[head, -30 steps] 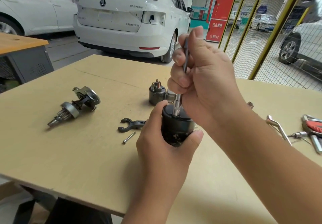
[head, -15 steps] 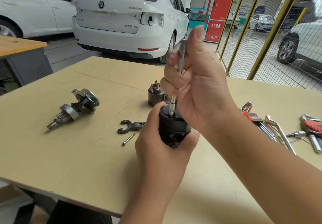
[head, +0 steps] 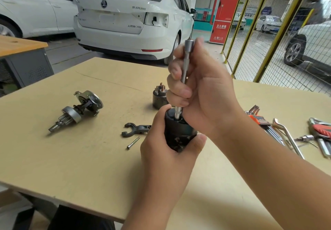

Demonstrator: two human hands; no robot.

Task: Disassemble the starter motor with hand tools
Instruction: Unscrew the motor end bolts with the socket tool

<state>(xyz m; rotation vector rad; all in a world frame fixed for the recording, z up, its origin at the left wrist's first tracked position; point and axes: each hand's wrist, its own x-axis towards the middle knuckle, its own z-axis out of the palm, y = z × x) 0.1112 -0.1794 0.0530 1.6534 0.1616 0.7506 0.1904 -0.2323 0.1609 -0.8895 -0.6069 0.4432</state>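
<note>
Head view: a tan board table in a garage, a white car and yellow fence behind. The left hand wraps its fingers around the black motor body, hiding its lower half; the right hand clamps an upright metal tool. Tools at the right edge are cut off.

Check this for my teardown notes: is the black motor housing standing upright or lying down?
Upright: the left hand grips the black motor housing on end, while the right hand holds the socket driver down into its top.
</note>
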